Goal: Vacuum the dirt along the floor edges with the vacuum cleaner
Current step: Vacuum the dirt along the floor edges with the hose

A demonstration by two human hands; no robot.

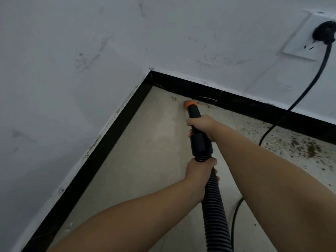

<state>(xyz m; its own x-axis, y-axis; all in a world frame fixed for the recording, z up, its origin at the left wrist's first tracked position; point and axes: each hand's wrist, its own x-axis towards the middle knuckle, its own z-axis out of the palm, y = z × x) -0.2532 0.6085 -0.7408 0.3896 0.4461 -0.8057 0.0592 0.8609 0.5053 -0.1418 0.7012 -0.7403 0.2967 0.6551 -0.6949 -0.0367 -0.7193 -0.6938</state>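
Against the black skirting [236, 104], orange-tipped black vacuum nozzle [193, 113]

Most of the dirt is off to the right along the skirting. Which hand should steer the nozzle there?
Right hand: it grips the rigid wand just behind the orange nozzle, on the dirt's side. The left hand only holds the hose.

Two bare forearms showed, both uncovered from the lower frame edge to the wrists, with no sleeve, cuff, watch, band or glove on either. The left hand [199, 171] and the right hand [201, 127] were bare too, fingers without rings where visible. Relative to the black skirting board [236, 104], both arms lay on the floor side.
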